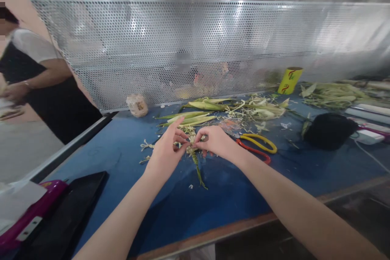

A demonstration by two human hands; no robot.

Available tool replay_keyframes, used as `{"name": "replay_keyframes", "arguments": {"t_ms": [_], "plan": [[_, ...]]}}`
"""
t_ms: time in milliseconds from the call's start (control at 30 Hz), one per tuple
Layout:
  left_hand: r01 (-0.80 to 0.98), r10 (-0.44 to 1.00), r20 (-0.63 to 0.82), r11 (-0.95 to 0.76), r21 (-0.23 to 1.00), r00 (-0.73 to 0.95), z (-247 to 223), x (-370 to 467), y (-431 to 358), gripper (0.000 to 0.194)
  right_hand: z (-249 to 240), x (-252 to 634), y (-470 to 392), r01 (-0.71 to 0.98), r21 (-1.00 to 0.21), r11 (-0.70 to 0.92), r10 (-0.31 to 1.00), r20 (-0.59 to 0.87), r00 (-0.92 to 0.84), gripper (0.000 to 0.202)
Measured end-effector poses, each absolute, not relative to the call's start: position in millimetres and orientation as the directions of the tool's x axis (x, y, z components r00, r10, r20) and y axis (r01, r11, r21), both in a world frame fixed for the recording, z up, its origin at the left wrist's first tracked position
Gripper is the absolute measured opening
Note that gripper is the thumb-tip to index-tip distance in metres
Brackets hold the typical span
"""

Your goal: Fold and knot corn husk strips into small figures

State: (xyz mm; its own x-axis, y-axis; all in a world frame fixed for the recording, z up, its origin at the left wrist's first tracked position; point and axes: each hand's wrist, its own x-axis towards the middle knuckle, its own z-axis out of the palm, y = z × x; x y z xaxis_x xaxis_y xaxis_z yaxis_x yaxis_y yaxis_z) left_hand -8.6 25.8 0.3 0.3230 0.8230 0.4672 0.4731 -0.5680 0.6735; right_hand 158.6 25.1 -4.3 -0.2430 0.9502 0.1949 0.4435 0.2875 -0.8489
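Note:
In the middle of the blue table my left hand pinches a pale-green braided husk piece between thumb and finger, its other fingers partly raised. From the other side my right hand pinches the same piece, fingertips nearly touching the left ones. The braid's greener tail hangs toward me and rests on the table. Thin husk ends stick out beside my left fingers. Just behind my hands lie green and pale corn husks. Scissors with one yellow and one red handle lie right of my right wrist.
A perforated metal panel closes off the back. Along it stand a wrapped roll and a yellow cylinder. At right are a black bundle and more husks. Front left, a purple tool lies by a black tray. A person stands left.

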Motion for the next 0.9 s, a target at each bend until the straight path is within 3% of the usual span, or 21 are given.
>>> {"name": "replay_keyframes", "arguments": {"t_ms": [200, 367, 467, 600, 900], "plan": [[0.463, 0.808, 0.477, -0.589, 0.662, 0.345, 2, -9, 21, 0.055, 0, 158, 22, 0.547, -0.754, 0.363, 0.928, 0.244, -0.281, 0.010], [0.481, 0.771, 0.547, -0.633, 0.606, 0.325, 5, -8, 10, 0.054, 9, 158, 14, 0.539, -0.698, 0.470, 0.881, 0.339, -0.329, 0.010], [0.498, 0.762, 0.581, -0.636, 0.590, 0.285, 7, -6, 5, 0.054, 13, 159, 12, 0.593, -0.609, 0.526, 0.849, 0.409, -0.334, 0.008], [0.490, 0.805, 0.551, -0.580, 0.651, 0.220, 9, -2, 2, 0.051, 12, 157, 14, 0.671, -0.448, 0.591, 0.789, 0.494, -0.365, 0.007], [0.375, 0.899, 0.414, -0.436, 0.818, 0.142, 12, 0, 1, 0.059, 11, 157, 14, 0.713, -0.340, 0.613, 0.774, 0.439, -0.456, 0.008]]}}
